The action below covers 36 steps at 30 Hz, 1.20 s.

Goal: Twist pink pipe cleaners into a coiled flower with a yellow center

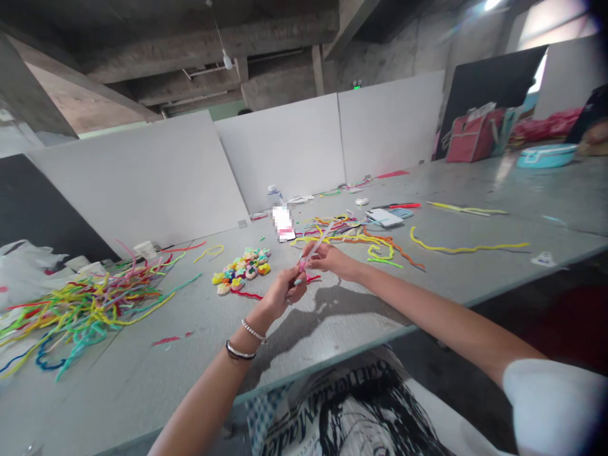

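Where the grey desk runs across the room, white partition boards stand along its far edge, under a bare concrete ceiling. One red bag and one pale blue tub sit at the far right corner.

Grip: the left hand is closed, thumb and fingers pressed together on the lower end of a pale pink fuzzy wire. The right hand is closed too, fingertips pinching the same wire just above the left. The wire rises tilted from between the two hands toward the far edge; both hands are held over the middle of the desk near its front edge, clear of the surface. Two bracelets circle the left wrist.

Count: one large heap of mixed-colour fuzzy wires near the left edge; one smaller tangle beyond the hands; two long yellow wires lie apart toward the right, the second nearer the far edge. One cluster of small bright finished pieces lies just left of the hands; their exact number is too small to tell. One bottle stands near the far edge, one phone lies right of it, and one white plastic bag sits at the left edge.
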### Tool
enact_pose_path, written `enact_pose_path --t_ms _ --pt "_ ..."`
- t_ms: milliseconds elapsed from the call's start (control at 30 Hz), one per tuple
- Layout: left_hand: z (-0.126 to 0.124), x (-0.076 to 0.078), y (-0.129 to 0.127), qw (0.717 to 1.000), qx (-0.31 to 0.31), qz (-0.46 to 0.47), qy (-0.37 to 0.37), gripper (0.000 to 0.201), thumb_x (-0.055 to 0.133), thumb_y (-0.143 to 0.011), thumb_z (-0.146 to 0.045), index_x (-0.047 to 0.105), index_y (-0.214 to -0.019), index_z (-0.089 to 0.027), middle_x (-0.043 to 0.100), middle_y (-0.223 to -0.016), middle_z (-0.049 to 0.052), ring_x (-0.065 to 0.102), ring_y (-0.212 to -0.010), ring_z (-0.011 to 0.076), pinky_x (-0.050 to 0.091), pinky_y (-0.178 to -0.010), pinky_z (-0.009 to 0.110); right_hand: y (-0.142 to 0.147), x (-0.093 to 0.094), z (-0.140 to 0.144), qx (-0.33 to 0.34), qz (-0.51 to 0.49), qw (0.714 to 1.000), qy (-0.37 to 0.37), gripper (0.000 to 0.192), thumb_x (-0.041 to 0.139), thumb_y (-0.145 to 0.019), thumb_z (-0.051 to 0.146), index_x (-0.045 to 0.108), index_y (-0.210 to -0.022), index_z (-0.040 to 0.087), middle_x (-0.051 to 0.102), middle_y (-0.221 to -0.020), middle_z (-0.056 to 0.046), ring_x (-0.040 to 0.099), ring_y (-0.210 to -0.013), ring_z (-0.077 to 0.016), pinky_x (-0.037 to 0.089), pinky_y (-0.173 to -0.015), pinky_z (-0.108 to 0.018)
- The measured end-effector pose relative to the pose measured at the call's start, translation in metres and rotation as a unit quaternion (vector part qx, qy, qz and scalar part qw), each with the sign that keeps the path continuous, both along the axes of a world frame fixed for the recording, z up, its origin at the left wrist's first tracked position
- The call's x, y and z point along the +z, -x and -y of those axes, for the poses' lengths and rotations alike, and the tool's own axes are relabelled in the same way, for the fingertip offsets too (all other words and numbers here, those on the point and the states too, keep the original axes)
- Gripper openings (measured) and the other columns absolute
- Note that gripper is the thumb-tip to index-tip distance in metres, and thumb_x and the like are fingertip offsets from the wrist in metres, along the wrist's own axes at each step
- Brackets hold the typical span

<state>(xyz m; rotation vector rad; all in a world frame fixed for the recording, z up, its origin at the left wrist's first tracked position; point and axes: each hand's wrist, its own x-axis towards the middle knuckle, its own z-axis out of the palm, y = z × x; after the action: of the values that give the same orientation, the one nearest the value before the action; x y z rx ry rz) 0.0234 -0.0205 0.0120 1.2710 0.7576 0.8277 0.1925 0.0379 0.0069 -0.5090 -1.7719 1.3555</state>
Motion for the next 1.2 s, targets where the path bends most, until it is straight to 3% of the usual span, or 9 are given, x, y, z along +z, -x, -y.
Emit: enact_pose_path --t_ms 200,400,567,667,833,1067,1200 --pt "0.003 0.01 0.008 0.996 -0.02 0.029 0.086 0.037 0.039 -0.087 -0.033 0.025 -0.055 -0.019 0.013 -0.038 -0.008 0.01 -0.035 0.0057 0.012 -0.035 0.018 0.007 -0.006 -0.005 -0.025 0.01 0.998 -0.064 0.029 0.073 -0.064 0.035 0.058 -0.082 0.019 0.055 -0.079 0.001 0.049 -0.07 -0.011 0.038 -0.063 -0.023" --pt "0.005 0.012 0.011 0.992 -0.05 0.031 0.113 0.038 0.039 -0.087 -0.035 0.027 -0.055 -0.019 0.013 -0.039 -0.008 0.011 -0.036 0.0057 0.014 -0.036 0.019 0.005 -0.01 -0.007 -0.007 0.026 0.998 -0.058 0.032 0.072 -0.064 0.035 0.059 -0.088 0.019 0.054 -0.083 0.0 0.052 -0.075 -0.013 0.042 -0.069 -0.026" --pt "0.003 0.011 0.007 0.993 -0.053 0.022 0.1 0.036 0.039 -0.088 -0.035 0.028 -0.058 -0.019 0.015 -0.039 -0.009 0.01 -0.035 0.0052 0.012 -0.035 0.018 -0.002 -0.004 0.003 0.048 0.008 0.998 -0.041 0.045 0.073 -0.065 0.038 0.054 -0.102 0.02 0.055 -0.093 -0.003 0.053 -0.08 -0.0135 0.042 -0.066 -0.024" --pt "0.0 0.009 0.006 0.996 -0.034 -0.004 0.081 0.036 0.038 -0.089 -0.037 0.028 -0.059 -0.02 0.016 -0.039 -0.009 0.011 -0.034 0.0052 0.012 -0.034 0.018 -0.003 -0.001 0.008 0.074 0.001 0.997 -0.019 0.051 0.072 -0.068 0.041 0.05 -0.109 0.022 0.056 -0.091 -0.002 0.049 -0.065 -0.0093 0.036 -0.053 -0.02" --pt "-0.003 0.007 0.005 0.997 -0.002 -0.029 0.072 0.037 0.035 -0.09 -0.039 0.028 -0.058 -0.02 0.016 -0.039 -0.009 0.012 -0.035 0.0054 0.011 -0.034 0.018 0.001 -0.001 0.005 0.045 0.025 0.999 0.008 0.034 0.065 -0.073 0.047 0.058 -0.089 0.017 0.049 -0.063 0.005 0.03 -0.045 -0.0046 0.021 -0.042 -0.021" --pt "0.0 0.004 0.002 0.997 0.032 -0.064 0.019 0.036 0.035 -0.089 -0.038 0.032 -0.059 -0.019 0.019 -0.04 -0.009 0.014 -0.035 0.0046 0.011 -0.035 0.018 0.001 0.0 0.004 0.008 0.045 0.999 -0.001 0.034 0.069 -0.068 0.045 0.065 -0.086 0.017 0.051 -0.061 0.004 0.036 -0.049 -0.0065 0.024 -0.046 -0.022" --pt "0.0 0.002 -0.001 0.991 0.078 -0.108 -0.013 0.036 0.034 -0.088 -0.037 0.032 -0.057 -0.019 0.022 -0.039 -0.008 0.016 -0.035 0.0041 0.013 -0.036 0.018 -0.002 -0.001 0.002 -0.01 0.08 0.996 -0.042 0.034 0.068 -0.069 0.045 0.066 -0.087 0.017 0.05 -0.06 0.004 0.036 -0.051 -0.0074 0.023 -0.047 -0.022"
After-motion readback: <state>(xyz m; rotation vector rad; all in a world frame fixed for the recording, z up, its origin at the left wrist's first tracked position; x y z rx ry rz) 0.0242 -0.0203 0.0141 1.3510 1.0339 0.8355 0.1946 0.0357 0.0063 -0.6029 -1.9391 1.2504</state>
